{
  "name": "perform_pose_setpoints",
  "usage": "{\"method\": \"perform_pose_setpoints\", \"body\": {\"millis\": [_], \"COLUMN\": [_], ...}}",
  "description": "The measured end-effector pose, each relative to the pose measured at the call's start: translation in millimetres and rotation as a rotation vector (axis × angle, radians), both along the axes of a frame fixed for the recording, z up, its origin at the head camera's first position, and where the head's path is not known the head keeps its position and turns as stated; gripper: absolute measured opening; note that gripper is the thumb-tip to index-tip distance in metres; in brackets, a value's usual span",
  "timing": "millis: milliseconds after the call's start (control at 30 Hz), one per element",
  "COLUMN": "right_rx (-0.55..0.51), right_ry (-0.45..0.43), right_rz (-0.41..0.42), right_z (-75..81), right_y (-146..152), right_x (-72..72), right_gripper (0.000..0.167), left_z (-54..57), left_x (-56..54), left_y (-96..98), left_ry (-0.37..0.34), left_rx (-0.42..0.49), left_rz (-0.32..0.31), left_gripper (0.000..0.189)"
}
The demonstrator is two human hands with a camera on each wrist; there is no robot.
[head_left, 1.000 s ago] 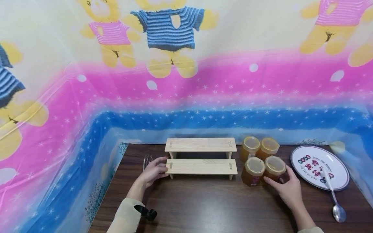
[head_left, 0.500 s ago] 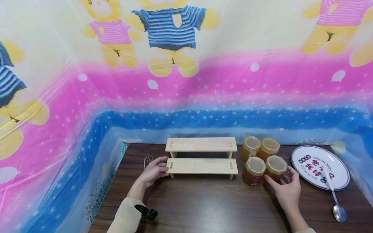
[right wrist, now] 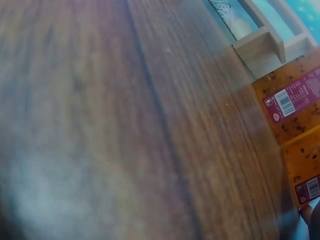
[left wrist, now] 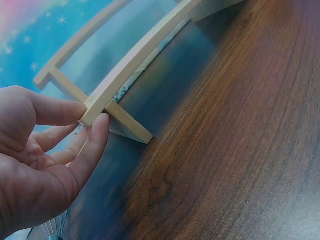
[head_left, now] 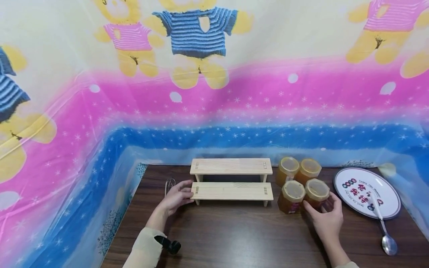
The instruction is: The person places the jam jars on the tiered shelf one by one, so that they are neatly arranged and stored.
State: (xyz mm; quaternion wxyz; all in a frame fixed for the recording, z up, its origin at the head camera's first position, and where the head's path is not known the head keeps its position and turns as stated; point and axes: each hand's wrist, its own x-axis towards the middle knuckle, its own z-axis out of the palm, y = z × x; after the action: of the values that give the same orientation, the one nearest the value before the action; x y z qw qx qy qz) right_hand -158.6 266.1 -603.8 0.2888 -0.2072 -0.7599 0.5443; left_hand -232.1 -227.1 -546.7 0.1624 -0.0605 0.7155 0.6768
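A pale wooden two-step rack stands at the back of the table, its lower board in front of the higher board. My left hand pinches the lower board's left end between thumb and fingers, plain in the left wrist view at the board's corner. To the right, my right hand holds the front right amber jar, thumb at its near side and fingers round its right. Another amber jar stands just left of it. In the right wrist view only a fingertip shows below the held jar.
Behind the front jars stand two more amber jars. A printed white plate lies at the right, with a spoon leaning over its rim. A wire whisk lies behind the left hand. A patterned cloth hangs behind the brown table.
My right wrist has swung slightly left while its fingers stay at the same jar. The left hand, rack and jars keep their places.
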Motion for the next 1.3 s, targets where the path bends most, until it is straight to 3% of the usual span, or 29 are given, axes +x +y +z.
{"method": "perform_pose_setpoints", "body": {"millis": [400, 800, 1300], "right_rx": [0.033, 0.059, 0.145], "right_ry": [0.055, 0.062, 0.097], "right_rz": [0.005, 0.033, 0.116], "right_z": [4.8, 36.3, 93.1], "right_y": [4.7, 19.2, 32.1], "right_x": [6.0, 11.0, 6.4], "right_gripper": [0.08, 0.085, 0.086], "left_z": [0.8, -0.7, -2.6], "left_x": [0.8, 0.1, -0.6], "left_y": [0.8, 0.8, 0.9], "left_ry": [0.008, -0.004, -0.005], "left_rx": [-0.001, -0.01, 0.005], "left_rz": [0.007, 0.022, 0.028], "left_gripper": [0.059, 0.059, 0.057]}}
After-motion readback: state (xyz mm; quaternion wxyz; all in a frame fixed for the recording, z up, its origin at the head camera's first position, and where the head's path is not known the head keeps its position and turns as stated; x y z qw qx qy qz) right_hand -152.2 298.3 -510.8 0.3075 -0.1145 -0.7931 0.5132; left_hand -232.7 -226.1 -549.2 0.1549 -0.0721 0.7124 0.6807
